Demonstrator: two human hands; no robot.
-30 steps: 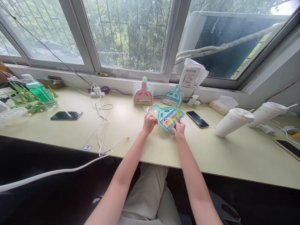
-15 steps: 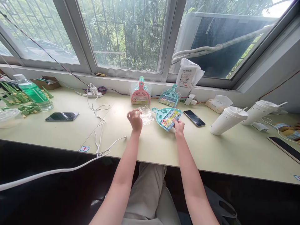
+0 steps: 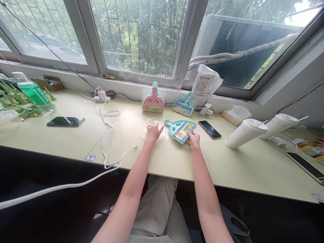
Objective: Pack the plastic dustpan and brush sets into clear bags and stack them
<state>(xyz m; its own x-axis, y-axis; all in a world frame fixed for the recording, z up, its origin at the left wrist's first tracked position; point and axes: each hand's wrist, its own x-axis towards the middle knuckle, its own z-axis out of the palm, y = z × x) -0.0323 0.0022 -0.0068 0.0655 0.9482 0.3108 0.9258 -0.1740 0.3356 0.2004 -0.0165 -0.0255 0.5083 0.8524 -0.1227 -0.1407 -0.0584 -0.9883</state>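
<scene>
My right hand grips the lower edge of a mint-green mini dustpan, between thumb and fingers. The dustpan has a brush with blue bristles set in it and a yellow printed label, and its handle points to the left. My left hand lies on a clear plastic bag on the table, its thumb spread away from the fingers; the fingertips are partly hidden. Behind the hands stand a stack of dustpans with a pink one in front, and another mint-green dustpan with its brush.
Black phones lie at left and right on the table. Two white lidded cups and a tissue pack are to the right. A white cable crosses the left side near a green-liquid bottle.
My left hand has moved slightly right and down onto the clear bag, its thumb now pointing out. My right hand keeps the dustpan in nearly the same place.
</scene>
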